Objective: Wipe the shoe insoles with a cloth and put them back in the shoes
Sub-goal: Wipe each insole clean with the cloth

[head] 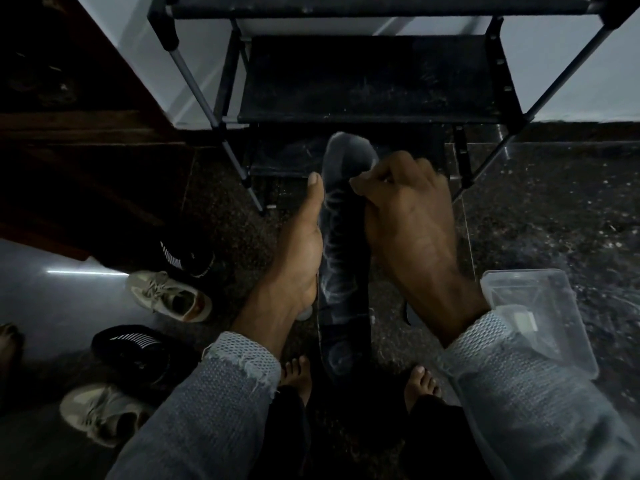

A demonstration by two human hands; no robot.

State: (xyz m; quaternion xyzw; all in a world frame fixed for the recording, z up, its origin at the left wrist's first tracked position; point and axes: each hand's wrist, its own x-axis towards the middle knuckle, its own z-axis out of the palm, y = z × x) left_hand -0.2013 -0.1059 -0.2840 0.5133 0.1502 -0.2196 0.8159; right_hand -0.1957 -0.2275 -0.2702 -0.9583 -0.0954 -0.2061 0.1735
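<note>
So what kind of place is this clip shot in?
Probably a home entryway or shoe corner: a metal shoe rack stands against the wall, and sneakers sit loose on the dark stone floor beside it.

Four shoes (two beige (169, 295) (100, 412), two black (188, 258) (136, 348)); one insole (341, 271); one clear container (540, 317); one rack (374, 74).

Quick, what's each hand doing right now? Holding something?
Left hand: holding the dark insole along its edge, thumb stretched up its side.
Right hand: fingers curled, pinching the insole near its top; no cloth can be made out.
</note>
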